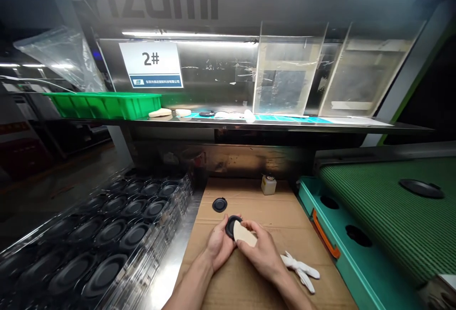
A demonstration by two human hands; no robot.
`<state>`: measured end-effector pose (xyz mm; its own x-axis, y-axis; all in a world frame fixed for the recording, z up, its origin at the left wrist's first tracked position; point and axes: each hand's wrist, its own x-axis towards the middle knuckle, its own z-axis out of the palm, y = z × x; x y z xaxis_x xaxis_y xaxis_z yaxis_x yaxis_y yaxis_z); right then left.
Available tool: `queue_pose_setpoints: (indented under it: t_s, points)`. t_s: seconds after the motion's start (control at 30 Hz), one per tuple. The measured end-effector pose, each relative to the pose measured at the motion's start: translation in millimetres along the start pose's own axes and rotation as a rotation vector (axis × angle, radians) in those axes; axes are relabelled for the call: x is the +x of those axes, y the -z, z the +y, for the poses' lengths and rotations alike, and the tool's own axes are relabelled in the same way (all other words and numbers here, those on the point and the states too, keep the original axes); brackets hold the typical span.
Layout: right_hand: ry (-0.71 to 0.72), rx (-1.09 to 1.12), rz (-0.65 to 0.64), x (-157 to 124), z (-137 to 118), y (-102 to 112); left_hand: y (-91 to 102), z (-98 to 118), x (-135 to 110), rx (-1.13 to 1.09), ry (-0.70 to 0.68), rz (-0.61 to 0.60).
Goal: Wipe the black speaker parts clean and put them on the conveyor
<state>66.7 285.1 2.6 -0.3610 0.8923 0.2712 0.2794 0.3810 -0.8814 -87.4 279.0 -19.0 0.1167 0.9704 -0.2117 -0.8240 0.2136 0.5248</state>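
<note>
Two hands work above a cardboard sheet [285,224]: the left hand [219,248] has its grip closed on a black round disc [231,227], the right hand [262,253] grips a cream pad [245,233] touching it. A second black disc [220,204] and white gloves [301,268] lie on the cardboard nearby.

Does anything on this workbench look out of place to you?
The crumpled white cloth gloves lying unworn on the cardboard sheet, since the right hand pressing a cream pad and the left hand holding a round black part are both bare.
</note>
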Motion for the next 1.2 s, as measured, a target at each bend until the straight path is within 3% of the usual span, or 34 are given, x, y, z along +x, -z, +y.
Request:
queue_pose_setpoints:
  t_s: [0.2,0.3,0.4,0.57,0.7,0.83,0.97,1.1,1.2]
  points:
    - [-0.120,0.191,-0.034,2,5,-3,-6.5,-6,-6,0.042,0.028,-0.071]
    - [-0.195,0.288,-0.135,4,9,-3,-9.9,-8,-8,0.077,0.021,-0.034]
    - [-0.180,0.221,-0.225,5,11,6,-10.5,-9,-8,0.080,0.019,0.001]
    - [-0.076,0.056,-0.067,5,7,17,-9.0,-7,-8,0.076,0.008,-0.043]
    - [0.013,-0.012,-0.161,2,-2,7,-8.4,-7,-6,0.067,0.042,-0.008]
    - [-0.009,-0.006,-0.039,5,1,1,-7.7,-7,-5,0.062,0.032,-0.039]
    - [-0.060,0.061,-0.153,9,8,7,-7.9,-7,-6,0.056,0.044,-0.005]
    - [-0.026,-0.136,0.005,6,7,13,-7.9,-7,-6,0.063,0.035,-0.051]
    - [0.071,-0.226,-0.017,2,6,5,-6.8,-7,-5,0.058,0.049,-0.052]
